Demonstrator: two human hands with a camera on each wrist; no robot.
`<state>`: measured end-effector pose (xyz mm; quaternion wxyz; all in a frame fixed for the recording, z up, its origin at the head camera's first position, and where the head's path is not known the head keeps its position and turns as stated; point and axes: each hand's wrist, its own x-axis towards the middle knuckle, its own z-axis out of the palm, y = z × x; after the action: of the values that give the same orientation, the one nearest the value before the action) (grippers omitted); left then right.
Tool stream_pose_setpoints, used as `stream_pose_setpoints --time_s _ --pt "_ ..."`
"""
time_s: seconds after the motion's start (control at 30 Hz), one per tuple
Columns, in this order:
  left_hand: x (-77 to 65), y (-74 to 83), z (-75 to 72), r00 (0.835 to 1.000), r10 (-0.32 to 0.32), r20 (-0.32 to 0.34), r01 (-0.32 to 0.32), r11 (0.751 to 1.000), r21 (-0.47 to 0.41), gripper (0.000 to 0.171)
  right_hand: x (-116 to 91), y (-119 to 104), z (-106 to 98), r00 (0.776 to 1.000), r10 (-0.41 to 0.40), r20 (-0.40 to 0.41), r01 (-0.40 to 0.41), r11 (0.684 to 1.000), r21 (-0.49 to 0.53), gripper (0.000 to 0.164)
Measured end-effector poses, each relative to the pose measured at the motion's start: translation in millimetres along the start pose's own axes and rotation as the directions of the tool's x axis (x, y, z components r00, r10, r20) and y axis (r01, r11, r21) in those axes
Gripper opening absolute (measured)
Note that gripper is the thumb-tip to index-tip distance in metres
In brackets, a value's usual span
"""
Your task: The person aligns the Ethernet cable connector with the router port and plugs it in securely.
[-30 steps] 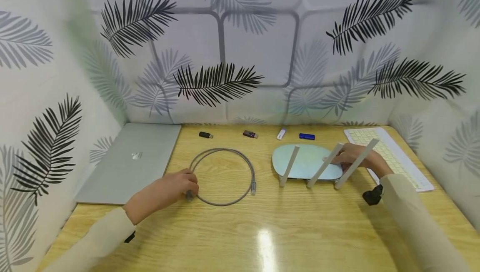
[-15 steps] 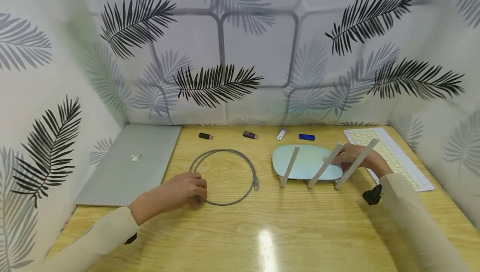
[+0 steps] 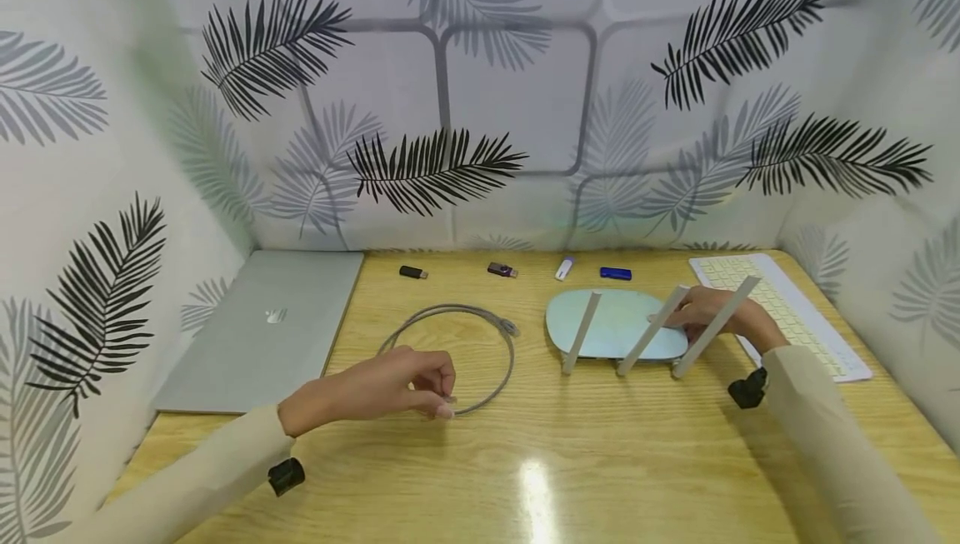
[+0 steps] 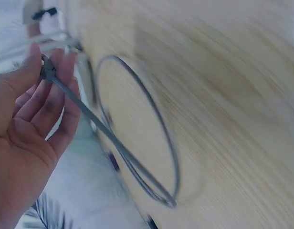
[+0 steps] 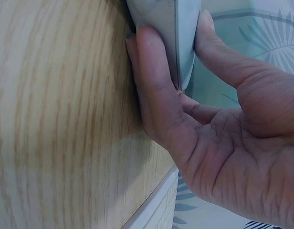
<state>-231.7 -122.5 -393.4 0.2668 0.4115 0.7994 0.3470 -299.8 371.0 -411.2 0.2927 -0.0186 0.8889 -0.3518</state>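
Grey cable [image 4: 94,118], probably light and springy, loops on the counter [image 3: 412,477], its plug [image 4: 48,70] pinched in the left hand [image 3: 390,386], a sound hold; the right hand [image 3: 701,312] grips the router [image 3: 611,323], likely rigid plastic.

Grip of left hand [image 3: 397,386]: thin looped plain-grey cable [image 4: 113,139]. Grip of right hand [image 3: 703,308]: oval pale blue-green router [image 3: 618,325], off-white bar antennas [image 3: 581,333]. Right of that grip: flat white keyboard [image 3: 813,319], cream keys [image 3: 791,327]. Beneath both: yellow wood-grain table [image 3: 615,452]. Beyond: grey-white backdrop [image 3: 517,94], black and grey fronds [image 3: 435,171].
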Motion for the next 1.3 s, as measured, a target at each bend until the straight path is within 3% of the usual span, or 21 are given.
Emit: stream_pose_setpoints --time_s 0.2,0.43,0.6,0.77,0.87,0.93,1.0,1.07,1.17,1.3 --pt "16.2 27.1 8.9 0.999 0.029 -0.028 -0.034 0.981 -0.192 0.021 -2.9 -3.3 0.5 1.0 -0.004 0.012 0.003 0.999 0.038 0.033" --pt "28.9 53.7 18.5 0.99 -0.028 -0.136 -0.011 0.961 -0.278 0.023 2.4 7.6 -1.9 0.999 -0.03 0.018 0.029 0.998 0.055 0.034" --pt "29.3 77.1 27.5 0.97 -0.047 -0.237 -0.021 0.961 -0.276 0.021 10.2 15.6 -1.8 1.0 -0.018 0.019 0.017 0.997 0.078 0.032" --pt "28.5 96.6 35.8 0.941 -0.06 -0.334 -0.003 0.982 -0.187 0.008 16.2 25.4 -5.6 0.999 -0.028 0.016 0.027 0.999 0.032 0.034" --pt "28.8 102.0 39.9 0.945 -0.059 -0.321 0.008 0.988 -0.156 0.012 15.7 25.7 -6.5 1.0 -0.024 0.009 0.024 1.0 0.019 0.033" --pt "32.1 100.8 41.6 0.956 -0.067 -0.287 0.01 0.98 -0.197 0.015 13.2 22.8 -6.6 0.999 -0.03 0.009 0.03 0.999 0.01 0.033" --pt "38.7 94.8 43.0 0.967 -0.09 -0.24 0.019 0.959 -0.282 0.018 8.3 16.8 -5.9 1.0 -0.024 0.007 0.024 1.0 0.016 0.033" --pt "47.9 85.4 45.3 0.974 -0.132 -0.186 0.048 0.916 -0.399 0.02 2.2 9.2 -4.9 1.0 -0.029 0.011 0.029 0.999 0.023 0.033" --pt "64.4 69.4 53.5 0.975 -0.198 -0.1 0.11 0.822 -0.559 0.026 -8.0 -4.0 -2.1 0.999 -0.024 0.022 0.023 0.998 0.059 0.033" --pt "88.1 56.6 72.8 0.963 -0.269 -0.023 0.176 0.688 -0.705 0.031 -17.8 -15.4 0.5 0.999 -0.019 0.029 0.017 0.997 0.081 0.029"
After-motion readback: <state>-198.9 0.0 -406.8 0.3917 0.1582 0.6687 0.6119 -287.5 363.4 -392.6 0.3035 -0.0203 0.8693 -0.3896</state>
